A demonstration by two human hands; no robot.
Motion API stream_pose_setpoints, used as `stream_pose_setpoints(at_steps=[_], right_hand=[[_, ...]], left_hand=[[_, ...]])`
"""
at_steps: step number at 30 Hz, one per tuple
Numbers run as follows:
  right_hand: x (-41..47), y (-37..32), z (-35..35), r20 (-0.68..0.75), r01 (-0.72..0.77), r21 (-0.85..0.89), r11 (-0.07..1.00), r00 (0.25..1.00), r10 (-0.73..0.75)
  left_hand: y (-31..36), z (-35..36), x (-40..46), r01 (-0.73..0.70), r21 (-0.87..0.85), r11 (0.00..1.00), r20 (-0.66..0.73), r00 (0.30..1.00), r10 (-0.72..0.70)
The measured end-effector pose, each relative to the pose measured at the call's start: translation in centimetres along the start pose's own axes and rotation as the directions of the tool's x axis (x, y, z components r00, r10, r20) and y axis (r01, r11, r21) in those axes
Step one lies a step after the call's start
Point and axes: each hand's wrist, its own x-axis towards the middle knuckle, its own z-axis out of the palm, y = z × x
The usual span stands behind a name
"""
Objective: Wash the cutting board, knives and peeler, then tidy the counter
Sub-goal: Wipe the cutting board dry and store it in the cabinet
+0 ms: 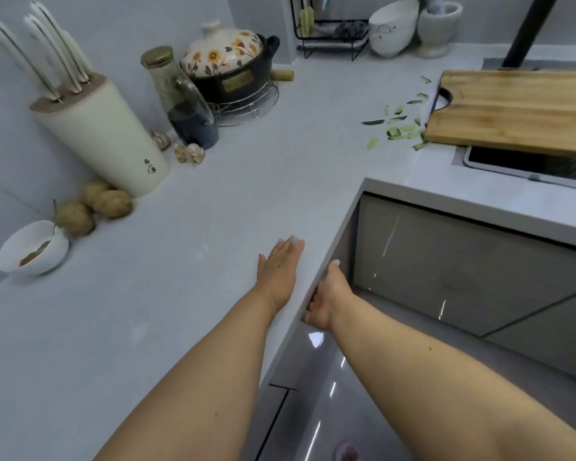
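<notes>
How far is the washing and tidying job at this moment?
Done, apparently: knives stand in their block. In hand: the left hand lies flat on the counter and the right hand cups under its edge. Left: green peels beside the cutting board over the sink. No peeler is visible.

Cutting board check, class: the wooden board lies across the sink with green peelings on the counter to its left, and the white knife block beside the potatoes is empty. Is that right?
Not quite. The head view shows the knife block holding several white-handled knives, not empty. The cutting board, sink, peelings and potatoes are as stated.
</notes>
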Motion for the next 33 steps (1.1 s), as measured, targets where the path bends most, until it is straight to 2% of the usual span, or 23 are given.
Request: stream_pose_setpoints(at_steps=[4, 6, 13, 19, 24, 27, 30, 33], right_hand=[[-0.1, 1.4, 0.0, 0.014, -0.002, 0.064, 0.998, 1.000, 0.001], [-0.6, 1.3, -0.3, -0.014, 0.009, 0.038, 0.999, 1.000, -0.009], [-2.8, -0.7, -5.4, -0.211, 0.073, -0.137, 0.988, 0.972, -0.101], [-5.6, -5.4, -10.7, -0.375, 0.149, -0.250, 0.957, 0.896, -0.237], [-6.4, -9.4, -14.4, -0.474, 0.249, -0.470, 0.847, 0.738, -0.480], [-6.3, -10.6, -15.8, -0.469, 0.213, -0.639, 0.739, 0.654, -0.593], [-7.1, -11.4, -16.2, -0.421, 0.197, -0.760, 0.620, 0.578, -0.699], [-6.9, -12.3, -17.2, -0.350, 0.211, -0.827, 0.520, 0.530, -0.772]], left_hand=[[-0.6, -0.2, 0.1, -0.035, 0.037, 0.999, 0.008, 0.999, 0.034], [-0.7, -0.2, 0.3, -0.038, 0.057, 0.998, -0.008, 0.999, 0.039], [-0.8, -0.1, 0.3, -0.056, 0.151, 0.987, -0.023, 0.998, 0.060], [-0.1, 0.2, 0.1, -0.036, 0.299, 0.954, -0.033, 0.998, 0.048], [0.7, 0.6, -0.8, -0.037, 0.385, 0.922, -0.037, 0.998, 0.055], [1.0, 0.7, -0.7, -0.027, 0.416, 0.909, -0.069, 0.996, 0.061], [2.5, 0.8, -0.5, -0.022, 0.338, 0.941, -0.135, 0.988, 0.071], [5.5, 2.4, -0.7, -0.112, 0.234, 0.966, -0.214, 0.963, 0.163]])
